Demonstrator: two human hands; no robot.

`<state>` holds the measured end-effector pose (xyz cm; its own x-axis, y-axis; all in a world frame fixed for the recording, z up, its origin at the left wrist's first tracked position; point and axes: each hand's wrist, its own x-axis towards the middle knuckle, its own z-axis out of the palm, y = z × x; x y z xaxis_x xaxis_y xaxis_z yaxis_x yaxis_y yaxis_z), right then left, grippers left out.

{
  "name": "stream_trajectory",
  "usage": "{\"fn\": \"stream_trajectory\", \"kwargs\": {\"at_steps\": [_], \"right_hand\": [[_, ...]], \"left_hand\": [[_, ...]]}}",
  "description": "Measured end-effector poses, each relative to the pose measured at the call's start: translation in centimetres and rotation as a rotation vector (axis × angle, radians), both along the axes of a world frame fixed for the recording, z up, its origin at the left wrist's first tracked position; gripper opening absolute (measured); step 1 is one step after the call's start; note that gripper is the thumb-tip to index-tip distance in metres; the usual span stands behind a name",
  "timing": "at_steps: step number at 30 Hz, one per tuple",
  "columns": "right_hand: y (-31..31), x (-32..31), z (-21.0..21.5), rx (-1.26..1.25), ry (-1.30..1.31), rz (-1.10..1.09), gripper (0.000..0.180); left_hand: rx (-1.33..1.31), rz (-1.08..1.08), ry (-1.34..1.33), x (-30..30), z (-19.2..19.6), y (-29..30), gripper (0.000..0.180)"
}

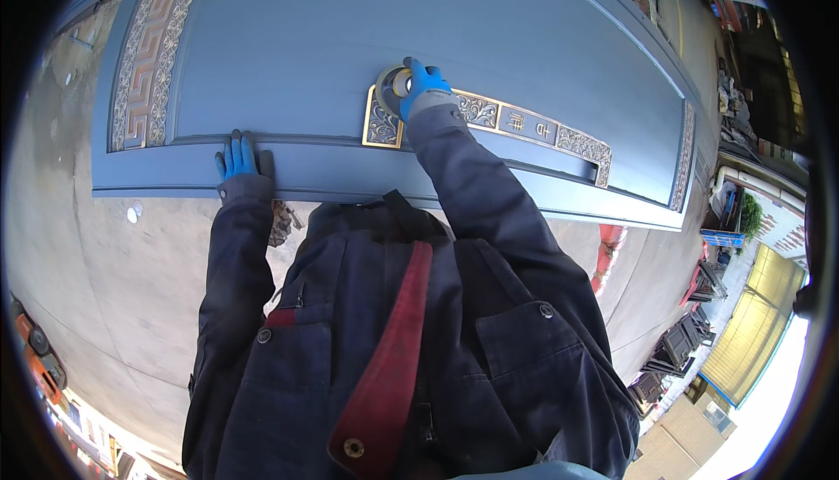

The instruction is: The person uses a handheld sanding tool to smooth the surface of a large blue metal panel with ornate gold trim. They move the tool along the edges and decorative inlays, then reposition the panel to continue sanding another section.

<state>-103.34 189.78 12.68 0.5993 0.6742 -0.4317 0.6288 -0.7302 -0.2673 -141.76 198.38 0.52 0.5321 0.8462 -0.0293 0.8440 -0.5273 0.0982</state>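
A large blue door panel (pixel 350 34) lies flat before me, with gold fretwork bands at its ends. Across its near part runs a long gold ornamental strip (pixel 524 126) with scrollwork and characters. My right hand (pixel 424 85), in a blue glove, grips a roll of tape (pixel 391 88) held against the strip's left end. My left hand (pixel 238 158), gloved the same, rests flat on the panel's near edge with fingers spread. Dark blue jacket sleeves cover both arms.
Bare concrete floor (pixel 105 288) lies below the panel. An orange tool (pixel 35 349) sits at the lower left. Stacked dark frames (pixel 682 340) and a yellow wall stand at the right. A red strap hangs down my chest.
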Motion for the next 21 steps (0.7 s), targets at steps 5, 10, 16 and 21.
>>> {"fn": "stream_trajectory", "kwargs": {"at_steps": [5,10,16,21], "right_hand": [[2.0,-4.1,-0.7,-0.079,0.006,0.093,0.074],[0.8,-0.4,-3.0,-0.017,-0.106,-0.003,0.078],[-0.2,3.6,-2.9,0.07,-0.096,-0.089,0.077],[0.6,-1.8,-3.8,0.028,-0.06,0.11,0.075]], "left_hand": [[-0.028,0.043,0.011,-1.5,-0.8,1.4,0.067],[-0.029,0.037,-0.056,-1.4,-0.5,1.4,0.068],[-0.068,0.059,-0.014,-1.4,-0.3,1.4,0.069],[-0.057,0.052,-0.017,-1.5,-0.5,1.5,0.069]]}}
